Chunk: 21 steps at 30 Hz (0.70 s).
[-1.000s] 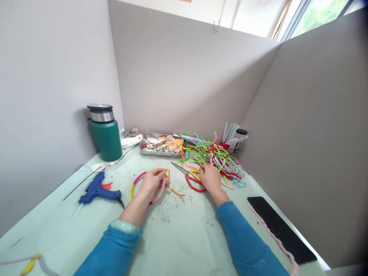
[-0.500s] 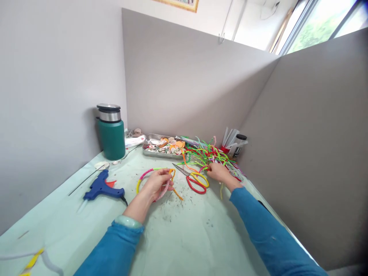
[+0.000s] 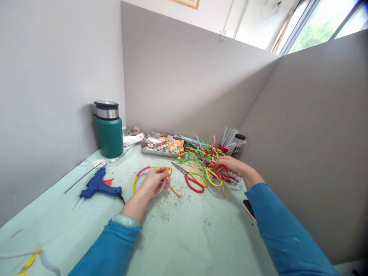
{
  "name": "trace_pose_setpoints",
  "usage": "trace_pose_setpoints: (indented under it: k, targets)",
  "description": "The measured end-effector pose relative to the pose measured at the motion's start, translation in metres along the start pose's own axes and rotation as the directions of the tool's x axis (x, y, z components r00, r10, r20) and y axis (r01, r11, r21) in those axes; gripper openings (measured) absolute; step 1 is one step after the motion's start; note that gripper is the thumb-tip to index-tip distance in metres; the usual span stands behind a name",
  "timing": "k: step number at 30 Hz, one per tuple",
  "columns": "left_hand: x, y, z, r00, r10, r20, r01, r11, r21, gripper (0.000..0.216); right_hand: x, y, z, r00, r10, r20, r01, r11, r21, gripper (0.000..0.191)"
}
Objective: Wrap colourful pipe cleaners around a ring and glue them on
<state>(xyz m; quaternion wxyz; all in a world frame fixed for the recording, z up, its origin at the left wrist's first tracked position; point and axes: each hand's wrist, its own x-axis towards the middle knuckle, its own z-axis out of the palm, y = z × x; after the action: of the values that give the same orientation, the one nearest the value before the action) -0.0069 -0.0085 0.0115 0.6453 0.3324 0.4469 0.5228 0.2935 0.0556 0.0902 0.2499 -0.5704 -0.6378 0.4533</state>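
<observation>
My left hand (image 3: 151,183) rests on the pale green table, fingers closed on a hoop wrapped in pink, yellow and green pipe cleaner (image 3: 140,173), with an orange pipe cleaner (image 3: 171,186) trailing from it. My right hand (image 3: 233,165) is over the heap of coloured pipe cleaners (image 3: 207,158) at the back right. Its fingers are curled in among the red and yellow strands and grip them. Scissors with red and yellow handles (image 3: 192,178) lie between the two hands.
A blue glue gun (image 3: 97,187) lies at the left, a green flask (image 3: 108,131) behind it. A metal tray of small pieces (image 3: 161,145) and a cup of sticks (image 3: 230,142) stand at the back. A black phone (image 3: 249,207) lies under my right forearm. Grey partitions close the desk in.
My right hand moved from the scissors to the pipe cleaner heap and pulled strands toward itself. The left hand kept hold of the hoop.
</observation>
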Motion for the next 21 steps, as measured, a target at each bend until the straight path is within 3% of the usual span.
trace_pose_setpoints:
  k: [5,10,12,16,21]
  targets:
    - [0.0,0.001,-0.002,1.0,0.002,-0.006,-0.002,1.0,0.002,0.031,-0.01,0.028,0.028,0.997,0.079,0.019,-0.08,0.936,0.342,0.014]
    - [0.001,0.001,-0.004,1.0,0.01,-0.019,-0.01,1.0,-0.015,0.034,-0.026,0.056,0.054,0.988,0.15,-0.027,-0.13,0.92,0.371,0.026]
    - [0.001,0.002,-0.004,1.0,0.02,-0.016,-0.021,1.0,-0.02,0.033,-0.033,0.062,0.058,0.989,0.141,-0.047,-0.121,0.947,0.296,0.027]
    - [0.002,0.003,-0.004,0.999,0.042,-0.002,-0.042,0.998,-0.05,0.032,-0.047,0.063,0.065,0.988,0.007,-0.155,-0.017,0.998,-0.06,0.025]
    - [-0.002,0.006,0.0,0.997,0.057,-0.044,-0.056,0.998,0.017,0.034,-0.068,0.062,0.081,0.981,-0.141,-0.135,0.07,0.9,-0.43,0.021]
